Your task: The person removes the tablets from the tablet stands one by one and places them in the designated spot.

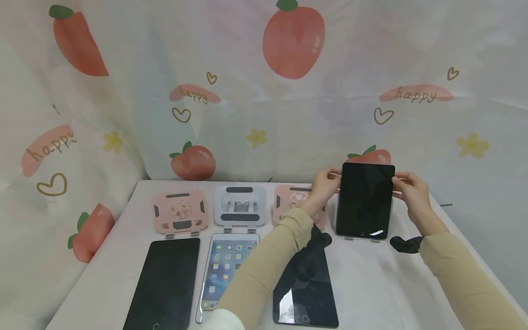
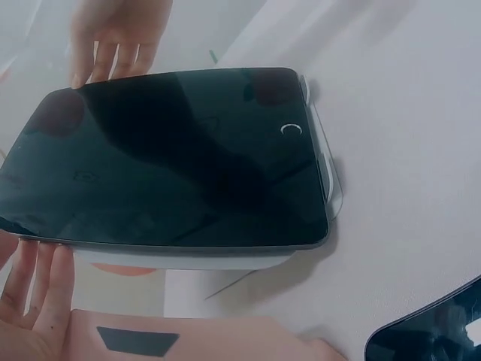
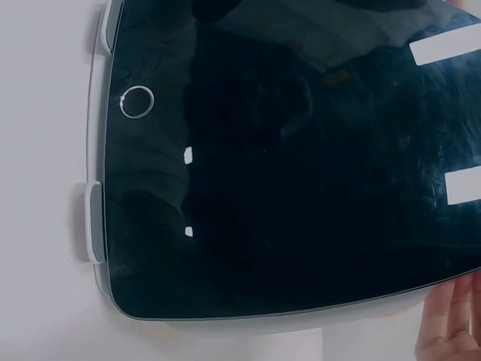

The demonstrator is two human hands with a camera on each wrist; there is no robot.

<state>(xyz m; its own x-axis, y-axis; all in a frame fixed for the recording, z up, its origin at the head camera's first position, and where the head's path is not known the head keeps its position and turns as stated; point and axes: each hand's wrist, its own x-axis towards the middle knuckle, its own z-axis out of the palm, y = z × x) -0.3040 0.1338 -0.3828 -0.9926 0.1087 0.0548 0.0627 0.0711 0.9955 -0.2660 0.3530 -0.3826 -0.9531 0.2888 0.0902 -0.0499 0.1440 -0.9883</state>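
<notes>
A black tablet (image 1: 365, 201) with a round home button stands upright, leaning back on a pale stand (image 2: 210, 259). Two small lips (image 3: 95, 222) of that stand hold its bottom edge. My left hand (image 1: 326, 185) grips the tablet's left edge near the top, fingertips against the side. On the opposite edge my right hand (image 1: 412, 192) pinches the tablet, thumb at the front and fingers behind. The tablet hides most of the stand.
Two pink stands (image 1: 180, 211) (image 1: 284, 201) and a grey-blue stand (image 1: 240, 206) line the table's back. Before them lie a black tablet (image 1: 165, 279), a white tablet with a lit screen (image 1: 228, 266) and another black tablet (image 1: 309, 288), partly under my left arm. A fruit-patterned cloth (image 1: 239, 110) hangs behind.
</notes>
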